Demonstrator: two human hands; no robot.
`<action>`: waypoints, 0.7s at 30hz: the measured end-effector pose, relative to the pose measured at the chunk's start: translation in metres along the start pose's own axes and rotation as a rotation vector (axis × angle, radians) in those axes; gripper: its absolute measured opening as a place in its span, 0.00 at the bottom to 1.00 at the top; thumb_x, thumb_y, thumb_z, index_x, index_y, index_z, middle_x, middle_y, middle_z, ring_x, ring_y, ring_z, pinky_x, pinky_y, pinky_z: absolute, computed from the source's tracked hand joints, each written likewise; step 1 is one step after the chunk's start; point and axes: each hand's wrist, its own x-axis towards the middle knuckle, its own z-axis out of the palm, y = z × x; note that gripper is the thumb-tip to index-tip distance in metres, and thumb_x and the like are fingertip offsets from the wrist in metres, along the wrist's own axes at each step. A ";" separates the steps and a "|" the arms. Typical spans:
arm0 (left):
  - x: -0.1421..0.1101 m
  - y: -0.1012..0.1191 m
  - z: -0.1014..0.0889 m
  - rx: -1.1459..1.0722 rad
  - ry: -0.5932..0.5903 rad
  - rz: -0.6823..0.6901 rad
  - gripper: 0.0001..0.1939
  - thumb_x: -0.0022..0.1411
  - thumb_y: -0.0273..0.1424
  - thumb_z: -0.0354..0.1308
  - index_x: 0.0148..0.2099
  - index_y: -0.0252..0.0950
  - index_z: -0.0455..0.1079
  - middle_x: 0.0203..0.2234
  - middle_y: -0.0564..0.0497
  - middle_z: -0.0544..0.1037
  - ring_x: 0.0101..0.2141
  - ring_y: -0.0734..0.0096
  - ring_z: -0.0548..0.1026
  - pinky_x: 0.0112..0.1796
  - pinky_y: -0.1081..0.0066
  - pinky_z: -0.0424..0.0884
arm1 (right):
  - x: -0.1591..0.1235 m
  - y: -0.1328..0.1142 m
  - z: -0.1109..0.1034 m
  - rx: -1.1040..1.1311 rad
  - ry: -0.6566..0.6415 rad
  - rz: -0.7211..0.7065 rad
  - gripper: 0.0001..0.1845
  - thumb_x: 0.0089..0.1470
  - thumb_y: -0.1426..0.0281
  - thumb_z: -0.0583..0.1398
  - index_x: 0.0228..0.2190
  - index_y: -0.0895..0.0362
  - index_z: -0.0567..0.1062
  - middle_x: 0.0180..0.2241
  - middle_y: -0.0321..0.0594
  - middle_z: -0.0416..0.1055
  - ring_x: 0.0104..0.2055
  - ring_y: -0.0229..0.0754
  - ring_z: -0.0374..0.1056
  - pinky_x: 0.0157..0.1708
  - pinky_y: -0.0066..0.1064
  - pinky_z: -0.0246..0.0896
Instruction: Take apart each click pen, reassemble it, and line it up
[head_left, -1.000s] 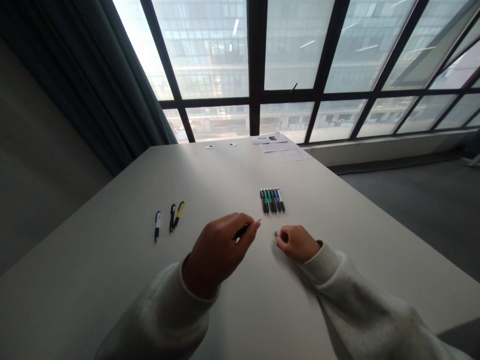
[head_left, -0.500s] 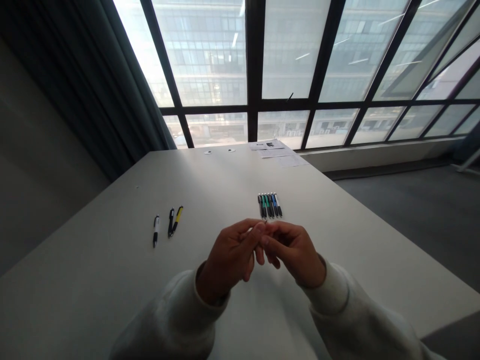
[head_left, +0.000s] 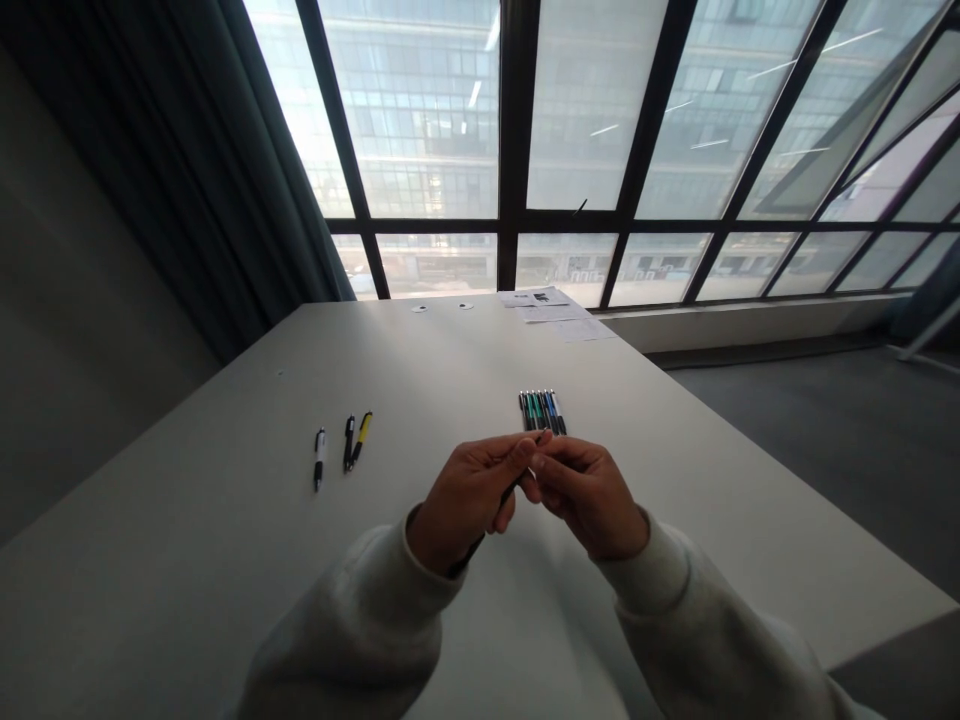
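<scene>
My left hand [head_left: 472, 492] pinches a slim, dark pen [head_left: 509, 493]; my right hand [head_left: 592, 492] curls by its tip [head_left: 543, 437], grip too hidden to tell.

I note a dark blue-grey fabric curtain [head_left: 247, 170] beside black-framed glass windows [head_left: 420, 130]. White printed paper sheets [head_left: 553, 314] lie at far end of white desk [head_left: 420, 370]. Grey floor [head_left: 795, 400] alongside.

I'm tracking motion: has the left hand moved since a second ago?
Yes: the left hand has shifted right relative to the row of pens.
</scene>
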 end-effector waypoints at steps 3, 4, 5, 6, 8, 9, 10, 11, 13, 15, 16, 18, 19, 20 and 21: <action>0.000 0.001 -0.003 0.042 -0.021 0.004 0.26 0.62 0.46 0.56 0.57 0.35 0.70 0.22 0.53 0.74 0.11 0.85 0.61 0.13 0.79 0.51 | 0.005 -0.005 0.001 -0.014 0.090 -0.034 0.09 0.49 0.66 0.67 0.26 0.59 0.75 0.14 0.30 0.62 0.15 0.30 0.53 0.14 0.24 0.43; 0.000 0.000 -0.005 0.058 -0.018 0.014 0.28 0.62 0.46 0.55 0.58 0.35 0.69 0.22 0.53 0.74 0.12 0.85 0.60 0.13 0.79 0.52 | 0.008 -0.011 0.000 -0.020 0.137 -0.073 0.08 0.49 0.67 0.67 0.26 0.59 0.75 0.14 0.29 0.62 0.15 0.30 0.53 0.14 0.24 0.44; 0.002 -0.001 -0.007 0.065 -0.001 0.029 0.29 0.62 0.47 0.55 0.59 0.34 0.68 0.22 0.53 0.74 0.12 0.85 0.59 0.14 0.78 0.51 | 0.011 -0.019 -0.003 -0.030 0.194 -0.132 0.08 0.49 0.67 0.66 0.27 0.58 0.75 0.14 0.29 0.62 0.15 0.30 0.53 0.14 0.24 0.44; 0.004 -0.003 -0.009 0.063 0.026 0.043 0.30 0.61 0.47 0.55 0.59 0.33 0.67 0.22 0.53 0.73 0.12 0.85 0.58 0.14 0.78 0.51 | 0.014 -0.029 -0.008 -0.041 0.273 -0.223 0.07 0.49 0.67 0.66 0.28 0.58 0.75 0.15 0.29 0.62 0.15 0.30 0.53 0.13 0.23 0.44; 0.009 -0.008 -0.016 0.026 0.113 0.062 0.31 0.60 0.48 0.56 0.57 0.30 0.68 0.21 0.54 0.71 0.14 0.86 0.56 0.15 0.78 0.50 | 0.020 -0.047 -0.020 -0.105 0.452 -0.425 0.07 0.51 0.67 0.64 0.29 0.56 0.72 0.16 0.28 0.63 0.15 0.30 0.54 0.13 0.22 0.44; 0.013 -0.011 -0.019 0.006 0.155 0.059 0.31 0.60 0.48 0.56 0.55 0.29 0.69 0.21 0.54 0.71 0.14 0.85 0.56 0.16 0.78 0.51 | 0.021 -0.054 -0.026 -0.176 0.501 -0.500 0.07 0.52 0.66 0.63 0.28 0.56 0.71 0.16 0.28 0.63 0.15 0.31 0.55 0.13 0.23 0.46; 0.017 -0.014 -0.022 -0.010 0.198 0.052 0.30 0.60 0.48 0.56 0.53 0.28 0.70 0.21 0.54 0.70 0.15 0.85 0.56 0.16 0.78 0.51 | 0.021 -0.057 -0.031 -0.295 0.515 -0.512 0.07 0.53 0.66 0.62 0.29 0.56 0.71 0.17 0.29 0.64 0.16 0.31 0.57 0.14 0.23 0.48; 0.020 -0.016 -0.025 -0.021 0.239 0.044 0.28 0.61 0.46 0.55 0.52 0.27 0.71 0.22 0.54 0.69 0.16 0.85 0.57 0.16 0.78 0.52 | 0.020 -0.055 -0.035 -0.456 0.489 -0.464 0.07 0.54 0.65 0.61 0.28 0.56 0.71 0.18 0.30 0.66 0.16 0.32 0.57 0.15 0.24 0.50; 0.026 -0.020 -0.030 -0.021 0.315 0.020 0.22 0.62 0.38 0.54 0.51 0.26 0.71 0.24 0.54 0.69 0.17 0.84 0.59 0.17 0.78 0.54 | 0.014 -0.037 -0.038 -0.830 0.332 -0.275 0.08 0.54 0.66 0.60 0.27 0.57 0.72 0.19 0.32 0.68 0.17 0.33 0.60 0.19 0.26 0.54; 0.030 -0.024 -0.033 0.024 0.365 -0.015 0.20 0.61 0.28 0.52 0.54 0.27 0.69 0.25 0.54 0.68 0.18 0.84 0.61 0.18 0.79 0.57 | 0.008 -0.005 -0.035 -1.146 0.135 -0.129 0.07 0.53 0.69 0.60 0.24 0.57 0.72 0.20 0.34 0.71 0.22 0.35 0.64 0.24 0.27 0.57; 0.030 -0.025 -0.035 0.066 0.382 -0.031 0.22 0.59 0.24 0.51 0.56 0.27 0.68 0.24 0.55 0.68 0.18 0.83 0.63 0.19 0.79 0.58 | 0.005 0.013 -0.033 -1.260 0.081 -0.075 0.07 0.53 0.71 0.59 0.23 0.57 0.72 0.21 0.35 0.71 0.23 0.36 0.65 0.26 0.28 0.57; 0.031 -0.028 -0.037 0.159 0.404 -0.045 0.26 0.56 0.21 0.51 0.58 0.29 0.67 0.25 0.55 0.69 0.20 0.83 0.65 0.21 0.79 0.62 | 0.003 0.044 -0.029 -1.439 0.056 0.028 0.07 0.53 0.74 0.58 0.25 0.58 0.73 0.23 0.37 0.74 0.25 0.38 0.67 0.29 0.28 0.57; 0.032 -0.029 -0.038 0.185 0.415 -0.042 0.26 0.56 0.20 0.52 0.58 0.30 0.67 0.25 0.55 0.69 0.21 0.82 0.67 0.23 0.79 0.64 | 0.003 0.057 -0.028 -1.511 0.057 0.072 0.07 0.53 0.74 0.58 0.25 0.58 0.74 0.25 0.39 0.75 0.27 0.39 0.69 0.30 0.28 0.57; 0.033 -0.030 -0.039 0.187 0.425 -0.033 0.25 0.55 0.20 0.53 0.57 0.31 0.68 0.26 0.55 0.70 0.23 0.81 0.69 0.25 0.79 0.67 | 0.004 0.066 -0.028 -1.540 0.059 0.095 0.07 0.53 0.74 0.58 0.26 0.59 0.75 0.26 0.41 0.76 0.29 0.40 0.70 0.31 0.29 0.57; 0.034 -0.032 -0.040 0.170 0.434 -0.024 0.24 0.55 0.19 0.54 0.55 0.31 0.69 0.27 0.55 0.71 0.24 0.80 0.70 0.28 0.78 0.70 | 0.006 0.072 -0.029 -1.563 0.063 0.114 0.07 0.53 0.74 0.57 0.26 0.59 0.75 0.27 0.42 0.77 0.30 0.41 0.71 0.32 0.29 0.57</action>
